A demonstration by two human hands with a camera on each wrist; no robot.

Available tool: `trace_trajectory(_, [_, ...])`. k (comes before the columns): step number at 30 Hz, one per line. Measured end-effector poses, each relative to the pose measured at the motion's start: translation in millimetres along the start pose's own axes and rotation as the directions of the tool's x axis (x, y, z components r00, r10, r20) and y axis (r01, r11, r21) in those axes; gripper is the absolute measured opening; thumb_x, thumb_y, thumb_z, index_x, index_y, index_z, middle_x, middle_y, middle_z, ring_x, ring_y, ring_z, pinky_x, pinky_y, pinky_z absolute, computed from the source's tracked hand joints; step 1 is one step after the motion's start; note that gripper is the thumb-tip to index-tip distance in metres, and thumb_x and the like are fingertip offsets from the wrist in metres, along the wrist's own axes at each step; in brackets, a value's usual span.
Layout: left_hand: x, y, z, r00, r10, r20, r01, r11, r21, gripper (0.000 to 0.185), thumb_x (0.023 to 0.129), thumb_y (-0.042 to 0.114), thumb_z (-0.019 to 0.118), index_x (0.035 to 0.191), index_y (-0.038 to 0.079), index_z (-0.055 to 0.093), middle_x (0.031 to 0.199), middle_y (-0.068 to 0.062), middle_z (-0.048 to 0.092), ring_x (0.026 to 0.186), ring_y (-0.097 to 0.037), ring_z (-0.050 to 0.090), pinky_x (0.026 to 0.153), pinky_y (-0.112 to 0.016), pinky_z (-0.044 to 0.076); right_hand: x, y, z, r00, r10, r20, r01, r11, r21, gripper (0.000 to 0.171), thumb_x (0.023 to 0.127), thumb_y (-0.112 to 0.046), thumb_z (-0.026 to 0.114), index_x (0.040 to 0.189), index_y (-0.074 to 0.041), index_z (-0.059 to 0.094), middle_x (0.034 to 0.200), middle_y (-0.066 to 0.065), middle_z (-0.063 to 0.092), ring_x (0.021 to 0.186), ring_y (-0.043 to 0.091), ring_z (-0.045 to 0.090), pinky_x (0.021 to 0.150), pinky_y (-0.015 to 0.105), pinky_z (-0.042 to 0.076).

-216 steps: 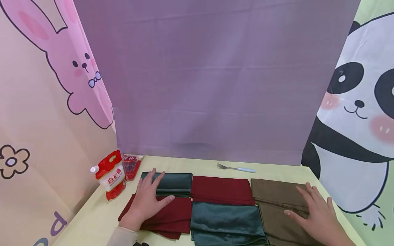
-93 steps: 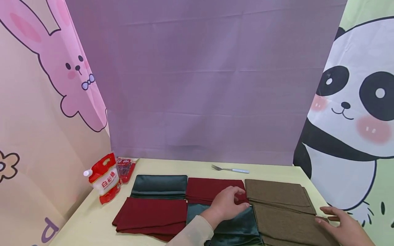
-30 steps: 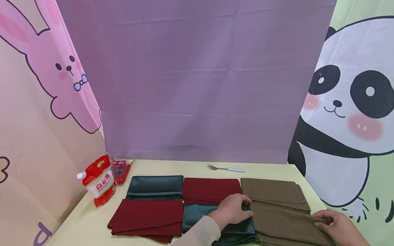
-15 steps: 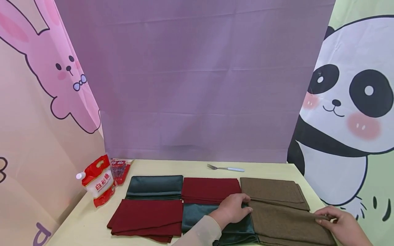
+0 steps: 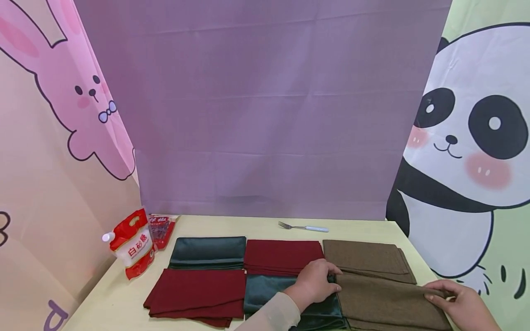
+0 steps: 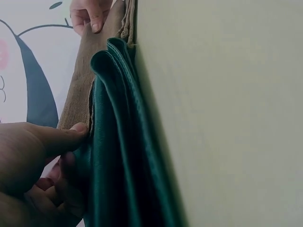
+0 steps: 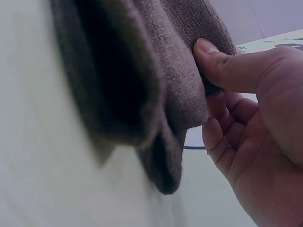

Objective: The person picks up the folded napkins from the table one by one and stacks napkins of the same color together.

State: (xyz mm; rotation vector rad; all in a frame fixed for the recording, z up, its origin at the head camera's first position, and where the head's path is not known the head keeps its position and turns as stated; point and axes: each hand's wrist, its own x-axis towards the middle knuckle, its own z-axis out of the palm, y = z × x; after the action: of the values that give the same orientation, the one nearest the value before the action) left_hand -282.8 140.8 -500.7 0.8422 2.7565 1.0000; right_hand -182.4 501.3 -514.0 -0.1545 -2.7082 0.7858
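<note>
A folded brown cloth lies at the front right of the table in the head view. My left hand pinches its far left corner, thumb on top, while the wrist and forearm cross over a folded dark green cloth. At the opposite end, my right hand pinches the right edge between thumb and fingers. In the right wrist view the brown cloth's layers hang in loose folds beside the thumb. Behind it sits a second folded brown cloth.
A folded red cloth lies back middle, another red cloth front left, and a dark green cloth behind that. A fork lies near the back edge. A red-and-white bag and a red packet stand at left.
Both hands moved from hovering open over the cloths to the front brown cloth's two ends and took hold of it. Over the last second they barely moved.
</note>
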Motion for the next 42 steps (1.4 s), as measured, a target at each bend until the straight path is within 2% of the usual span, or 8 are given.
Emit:
trace_trajectory(4, [0.3,1.3,1.6,0.999,0.023,-0.028,-0.023,0.999,0.03,0.027,0.087,0.027,0.088,0.11,0.036,0.079,0.1,0.019,0.061,0.092,0.002,0.056,0.081,-0.021,0.052,-0.7,-0.4,-2.0,1.0,0.024,0.018,-0.024,1.0,-0.015,0.014,0.088,-0.012,0.084,0.1,-0.007,0.078,0.085,-0.002,0.07,0.07,0.0,0.057,0.06,0.026,0.049])
trace_trajectory(10, [0.2,4.7,3.9,0.996,0.059,-0.071,-0.06,0.998,-0.003,0.023,0.09,0.027,0.085,0.108,0.038,0.075,0.101,0.023,0.063,0.094,0.003,0.058,0.082,-0.021,0.052,-0.8,3.2,-4.0,0.999,0.031,0.021,-0.03,0.999,-0.024,0.016,0.092,-0.018,0.082,0.099,-0.007,0.072,0.085,-0.001,0.068,0.073,-0.001,0.057,0.061,0.027,0.049])
trace_trajectory(16, [-0.5,5.3,5.2,0.997,0.062,-0.044,-0.063,0.998,-0.022,0.021,0.096,0.029,0.079,0.113,0.036,0.07,0.098,0.021,0.063,0.09,0.003,0.058,0.081,-0.022,0.051,2.2,7.7,-2.5,0.987,0.086,0.139,-0.093,0.995,0.041,0.021,0.104,-0.023,0.069,0.104,-0.003,0.062,0.09,0.002,0.07,0.074,0.007,0.058,0.064,0.028,0.046])
trace_trajectory(20, [-1.4,5.7,4.8,0.997,0.061,-0.036,-0.063,0.998,-0.028,0.021,0.098,0.03,0.076,0.116,0.034,0.067,0.095,0.019,0.061,0.083,0.002,0.055,0.077,-0.022,0.05,3.3,8.1,-1.1,0.978,0.113,0.176,-0.128,0.988,0.08,0.029,0.107,-0.026,0.064,0.113,0.002,0.057,0.095,0.007,0.073,0.077,0.01,0.061,0.064,0.029,0.05])
trace_trajectory(24, [-1.4,4.8,5.2,0.996,0.079,-0.031,-0.081,0.992,-0.096,0.024,0.1,0.027,0.074,0.12,0.031,0.062,0.096,0.018,0.06,0.082,0.002,0.055,0.077,-0.021,0.05,1.9,7.0,0.3,0.975,0.124,0.187,-0.157,0.971,0.178,0.048,0.107,-0.024,0.063,0.131,0.009,0.037,0.097,0.011,0.074,0.077,0.011,0.065,0.064,0.032,0.055])
trace_trajectory(27, [-0.8,3.7,5.7,0.996,0.087,-0.023,-0.09,0.982,-0.166,0.027,0.1,0.024,0.074,0.121,0.03,0.058,0.097,0.016,0.06,0.081,0.001,0.055,0.077,-0.022,0.051,0.9,6.8,1.1,0.973,0.14,0.184,-0.178,0.962,0.208,0.056,0.108,-0.024,0.062,0.133,0.008,0.023,0.09,0.01,0.071,0.074,0.012,0.063,0.062,0.032,0.053])
trace_trajectory(34, [-0.3,0.8,6.3,0.993,0.114,-0.017,-0.115,0.969,-0.221,0.036,0.097,0.016,0.077,0.118,0.029,0.051,0.098,0.013,0.061,0.077,0.002,0.058,0.076,-0.021,0.052,-3.4,8.0,4.5,0.995,0.075,0.062,-0.082,0.987,0.135,0.034,0.103,-0.015,0.068,0.113,0.002,0.04,0.071,0.0,0.052,0.065,0.005,0.043,0.057,0.028,0.038])
trace_trajectory(42, [-1.0,-1.3,5.4,0.99,0.14,-0.014,-0.14,0.967,-0.213,0.033,0.098,0.013,0.076,0.113,0.028,0.05,0.106,0.011,0.065,0.077,0.001,0.058,0.075,-0.022,0.051,-4.1,4.3,3.4,0.995,0.068,0.074,-0.081,0.978,0.195,0.032,0.101,-0.008,0.07,0.117,0.005,0.045,0.082,0.003,0.065,0.069,0.003,0.055,0.061,0.025,0.049])
